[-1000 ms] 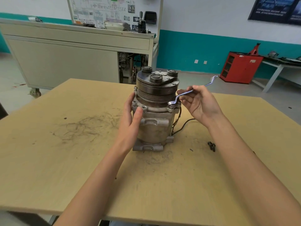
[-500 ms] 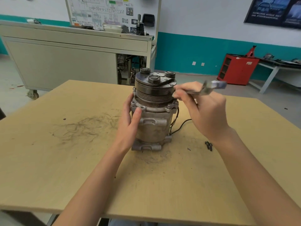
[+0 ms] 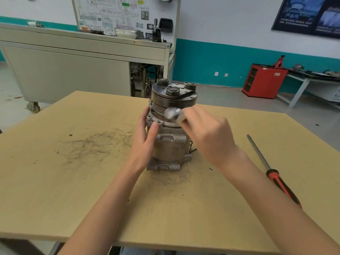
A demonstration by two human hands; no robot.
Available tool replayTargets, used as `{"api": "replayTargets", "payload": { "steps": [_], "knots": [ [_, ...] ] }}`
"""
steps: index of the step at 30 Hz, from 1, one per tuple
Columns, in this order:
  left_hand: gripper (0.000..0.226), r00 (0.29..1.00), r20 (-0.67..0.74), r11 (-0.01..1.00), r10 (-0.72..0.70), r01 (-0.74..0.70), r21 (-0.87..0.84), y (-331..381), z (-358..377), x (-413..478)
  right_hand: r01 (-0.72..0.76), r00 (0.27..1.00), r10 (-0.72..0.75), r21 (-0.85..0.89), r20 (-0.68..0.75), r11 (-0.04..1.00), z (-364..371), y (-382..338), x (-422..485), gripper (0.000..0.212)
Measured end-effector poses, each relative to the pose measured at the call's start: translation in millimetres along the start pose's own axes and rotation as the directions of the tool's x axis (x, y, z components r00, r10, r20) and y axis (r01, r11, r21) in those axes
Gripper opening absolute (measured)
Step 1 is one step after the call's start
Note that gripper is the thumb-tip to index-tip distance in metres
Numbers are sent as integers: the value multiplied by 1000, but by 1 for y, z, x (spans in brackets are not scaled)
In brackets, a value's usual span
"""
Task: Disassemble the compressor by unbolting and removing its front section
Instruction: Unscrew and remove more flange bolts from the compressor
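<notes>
Lying on the wooden table (image 3: 73, 181) to the right of the right forearm is one screwdriver (image 3: 271, 173) with a red-and-black handle. Further out, between the two hands, one compressor (image 3: 169, 146) stands upright: the left hand (image 3: 145, 142) presses against its left side with straight fingers and its thumb on the front, while the right hand (image 3: 207, 137) curls round one blurred metal wrench (image 3: 173, 113) at the grooved pulley (image 3: 173, 103), which is topped by three round bosses. Beyond the hands stand one grey wheeled cabinet (image 3: 64, 76) and one red cabinet (image 3: 263, 81).
</notes>
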State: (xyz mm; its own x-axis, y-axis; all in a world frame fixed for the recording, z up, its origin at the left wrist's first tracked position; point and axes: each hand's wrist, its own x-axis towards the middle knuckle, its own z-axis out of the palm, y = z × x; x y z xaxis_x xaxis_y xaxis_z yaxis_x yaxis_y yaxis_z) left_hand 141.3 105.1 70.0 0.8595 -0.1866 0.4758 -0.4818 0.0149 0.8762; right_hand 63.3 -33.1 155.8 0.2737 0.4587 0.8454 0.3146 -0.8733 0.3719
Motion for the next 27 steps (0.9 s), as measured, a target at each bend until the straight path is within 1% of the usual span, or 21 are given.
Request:
{"api": "replayTargets", "payload": {
  "steps": [2,4,7,8,9,10,11,12,13,14,15,16,17,18,19,20,21,22,23,25,27],
  "knots": [
    [77,1000,22,1000,3,-2,-25,0,-2,1,42,999,-39,-118,27,992,1,-8,-1,19],
    [80,1000,25,999,11,-9,-54,1,0,3,52,999,-49,-183,25,982,5,-13,-4,19],
    [89,999,-38,996,25,-28,-79,1,3,5,60,998,-60,-210,6,976,10,-15,-9,17],
    [87,999,-46,997,25,-29,-74,1,3,5,66,998,-69,-185,-6,980,10,-13,-10,17],
    [81,999,-33,997,19,-21,-68,1,2,5,74,997,-77,-133,-22,988,9,-9,-13,16],
    [78,1000,-14,998,7,-8,-55,1,2,3,76,996,-77,-43,-40,996,8,-3,-16,16],
    [78,1000,1,999,-3,3,-39,1,1,2,49,998,-44,97,-54,994,6,5,-21,17],
    [77,1000,5,1000,-14,14,-21,1,-1,1,-29,998,44,293,-44,956,4,12,-26,19],
    [74,1000,3,1000,-24,24,-7,2,-1,0,-162,983,185,511,7,844,2,19,-31,20],
    [72,999,2,999,-34,34,4,3,-1,-1,-317,932,347,696,104,644,-1,25,-36,19],
    [71,999,6,999,-42,42,9,4,0,-1,-439,843,488,813,227,381,-1,29,-40,21],
    [71,999,10,999,-49,49,10,5,0,0,-499,728,587,861,355,98,1,33,-42,25],
    [71,999,13,999,-51,51,9,6,0,0,-503,609,629,849,483,-164,4,38,-43,28],
    [71,999,14,999,-49,49,7,7,0,-1,-474,509,624,798,593,-372,9,43,-43,31],
    [71,999,14,999,-46,46,5,7,0,-1,-437,430,596,734,678,-520,13,47,-41,32],
    [71,999,15,999,-44,44,5,7,0,-1,-404,373,566,678,735,-614,17,51,-39,32],
    [71,999,14,999,-42,42,8,7,0,-1,-380,338,544,640,768,-668,20,53,-37,32],
    [71,999,13,999,-40,40,10,7,0,-2,-364,326,531,622,783,-694,22,55,-35,33],
    [71,999,12,999,-38,38,11,8,0,-2,-347,332,528,622,782,-702,23,56,-34,34],
    [72,999,15,999,-39,39,4,8,-1,-2,-309,370,550,658,749,-687,20,60,-31,38],
    [75,999,22,999,-42,42,-5,8,-1,-2,-320,418,595,724,687,-611,9,67,-27,38]
  ]
}}
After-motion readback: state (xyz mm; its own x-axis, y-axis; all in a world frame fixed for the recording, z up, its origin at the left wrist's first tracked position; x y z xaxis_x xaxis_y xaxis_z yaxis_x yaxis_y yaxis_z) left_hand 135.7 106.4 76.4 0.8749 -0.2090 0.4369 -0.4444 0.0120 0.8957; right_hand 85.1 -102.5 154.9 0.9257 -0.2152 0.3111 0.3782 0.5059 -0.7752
